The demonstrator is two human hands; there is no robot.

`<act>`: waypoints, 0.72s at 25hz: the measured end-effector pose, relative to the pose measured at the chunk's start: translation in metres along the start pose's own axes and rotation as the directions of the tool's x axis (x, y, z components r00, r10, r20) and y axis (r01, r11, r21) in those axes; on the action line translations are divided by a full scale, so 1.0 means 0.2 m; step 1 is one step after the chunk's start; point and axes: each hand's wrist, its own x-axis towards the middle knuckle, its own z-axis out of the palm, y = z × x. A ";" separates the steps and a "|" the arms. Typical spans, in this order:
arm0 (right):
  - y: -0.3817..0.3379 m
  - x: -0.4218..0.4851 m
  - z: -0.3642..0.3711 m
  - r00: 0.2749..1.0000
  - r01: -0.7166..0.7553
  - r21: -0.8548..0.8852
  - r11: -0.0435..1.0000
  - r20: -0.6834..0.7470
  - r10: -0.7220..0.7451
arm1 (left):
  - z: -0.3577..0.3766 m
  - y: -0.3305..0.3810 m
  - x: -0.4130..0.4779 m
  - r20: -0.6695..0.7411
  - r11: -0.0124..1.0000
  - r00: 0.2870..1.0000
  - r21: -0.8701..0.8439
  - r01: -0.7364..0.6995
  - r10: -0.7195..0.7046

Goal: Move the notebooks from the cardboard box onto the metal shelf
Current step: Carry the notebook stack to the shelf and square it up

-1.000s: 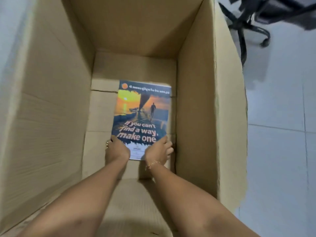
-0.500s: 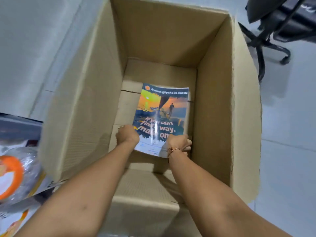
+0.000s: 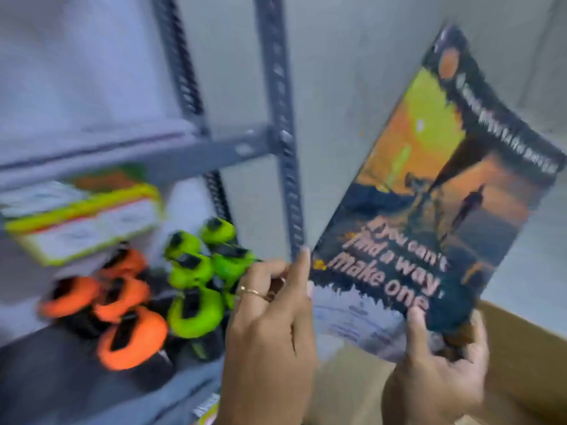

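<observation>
A notebook (image 3: 429, 210) with a sunset cover reading "If you can't find a way, make one" is held up in the air, tilted to the right, above the cardboard box (image 3: 521, 348). My right hand (image 3: 441, 372) grips its lower right corner, thumb on the cover. My left hand (image 3: 273, 326) touches its lower left edge with the fingertips; a ring shows on one finger. The grey metal shelf (image 3: 214, 148) stands to the left, its slotted upright (image 3: 285, 133) just beside the notebook. The view is blurred by motion.
On a lower shelf level lie several orange (image 3: 122, 302) and green (image 3: 196, 271) roller-like items. A yellow-edged packet (image 3: 82, 222) sits behind them at the left. A pale wall fills the background.
The notebook has come up out of the box and now hangs beside the shelf. Both hands rose with it, and my view swung from the box floor to the shelf.
</observation>
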 end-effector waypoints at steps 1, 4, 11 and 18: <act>-0.14 -0.07 0.14 0.995 0.052 0.061 0.997 0.084 -0.057 | -0.17 -0.01 0.11 -0.102 0.999 0.994 0.048 -0.023 0.028; -0.49 -0.22 0.51 0.890 0.202 0.210 0.957 0.369 -0.269 | -0.63 -0.02 0.43 -0.298 0.964 0.955 0.254 0.084 -0.005; -0.93 -0.44 1.29 0.382 0.525 0.134 0.840 0.845 -0.374 | -1.08 -0.30 0.91 -0.466 0.749 0.819 0.396 0.531 -0.334; -0.84 -0.49 1.36 0.199 0.774 -0.049 0.632 0.965 -0.169 | -1.08 -0.49 0.85 -0.213 0.596 0.754 0.496 0.632 -0.622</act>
